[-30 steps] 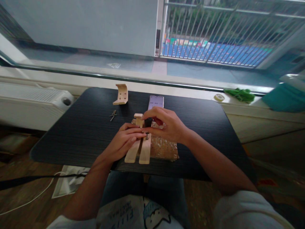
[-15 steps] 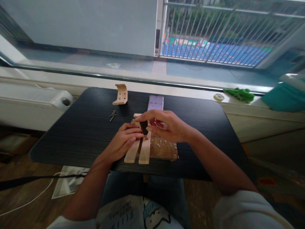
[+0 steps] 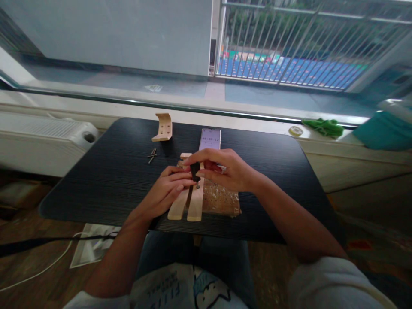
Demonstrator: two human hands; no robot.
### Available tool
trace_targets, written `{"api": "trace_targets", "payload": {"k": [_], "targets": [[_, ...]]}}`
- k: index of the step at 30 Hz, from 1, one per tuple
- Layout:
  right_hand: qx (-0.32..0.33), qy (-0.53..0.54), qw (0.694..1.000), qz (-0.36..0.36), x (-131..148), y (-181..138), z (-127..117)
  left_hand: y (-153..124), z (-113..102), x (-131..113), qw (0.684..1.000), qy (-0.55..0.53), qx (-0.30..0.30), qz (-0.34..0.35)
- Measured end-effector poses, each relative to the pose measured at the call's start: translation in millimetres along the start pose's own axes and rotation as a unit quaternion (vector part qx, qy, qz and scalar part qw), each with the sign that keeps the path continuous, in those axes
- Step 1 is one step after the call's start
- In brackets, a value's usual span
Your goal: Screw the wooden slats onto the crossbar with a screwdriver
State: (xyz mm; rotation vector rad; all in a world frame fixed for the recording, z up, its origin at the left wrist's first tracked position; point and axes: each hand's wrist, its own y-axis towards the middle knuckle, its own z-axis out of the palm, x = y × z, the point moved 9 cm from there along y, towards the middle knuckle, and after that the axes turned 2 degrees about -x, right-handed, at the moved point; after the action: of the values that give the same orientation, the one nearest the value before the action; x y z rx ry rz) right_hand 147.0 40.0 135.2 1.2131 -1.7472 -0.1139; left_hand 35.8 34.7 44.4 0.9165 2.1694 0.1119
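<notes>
On the left, thin silver metal screws (image 3: 152, 156); next, a curved pale wooden bracket with holes (image 3: 165, 128). Here's the left hand (image 3: 167, 189), fingers outstretched over two long pale wooden slats (image 3: 194, 210); a stubby black tool (image 3: 195, 169) stands above the right slat, pinched by the right hand (image 3: 225, 169)!
</notes>
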Motion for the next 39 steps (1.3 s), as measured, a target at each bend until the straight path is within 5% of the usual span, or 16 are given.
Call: {"api": "trace_targets", "payload": {"k": [39], "targets": [[-0.091, -0.159, 0.983, -0.027, 4.2, -2.4, -10.5, -1.5, 1.2, 5.6, 1.000, -0.007, 0.002, -0.012]]}}
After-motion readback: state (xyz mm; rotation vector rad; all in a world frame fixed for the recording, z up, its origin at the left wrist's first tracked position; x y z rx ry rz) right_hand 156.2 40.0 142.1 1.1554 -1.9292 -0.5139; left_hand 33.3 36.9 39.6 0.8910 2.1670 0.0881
